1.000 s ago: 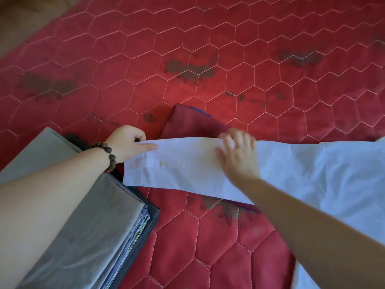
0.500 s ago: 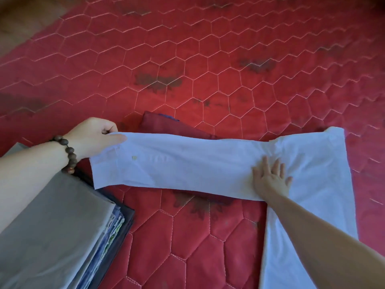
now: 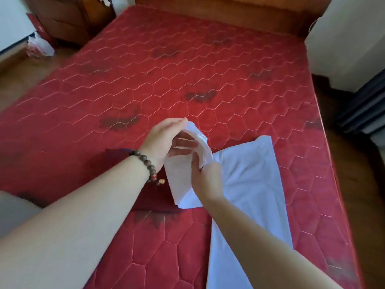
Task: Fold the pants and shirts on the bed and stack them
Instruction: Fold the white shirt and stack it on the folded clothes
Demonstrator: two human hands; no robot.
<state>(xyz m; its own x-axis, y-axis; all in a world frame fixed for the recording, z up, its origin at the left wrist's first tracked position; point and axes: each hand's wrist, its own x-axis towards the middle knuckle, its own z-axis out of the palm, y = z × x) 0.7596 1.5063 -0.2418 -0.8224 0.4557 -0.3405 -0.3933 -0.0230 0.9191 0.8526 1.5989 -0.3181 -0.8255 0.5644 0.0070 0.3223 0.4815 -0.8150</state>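
Both hands are gripping the white shirt's sleeve (image 3: 188, 155): left hand (image 3: 164, 138) pinching the cuff aloft, right hand (image 3: 208, 176) clutching mid-sleeve. Shirt body (image 3: 256, 184) is lying on the red mattress (image 3: 145, 80). Risk: lifted sleeve is bunching, likely creasing the fold or dragging the body askew.

Arms: both bare to the frame edge — no sleeves in view | left wrist: bracelet (image 3: 148, 167) of round brown wooden beads — one reddish, one pale | right wrist: bare
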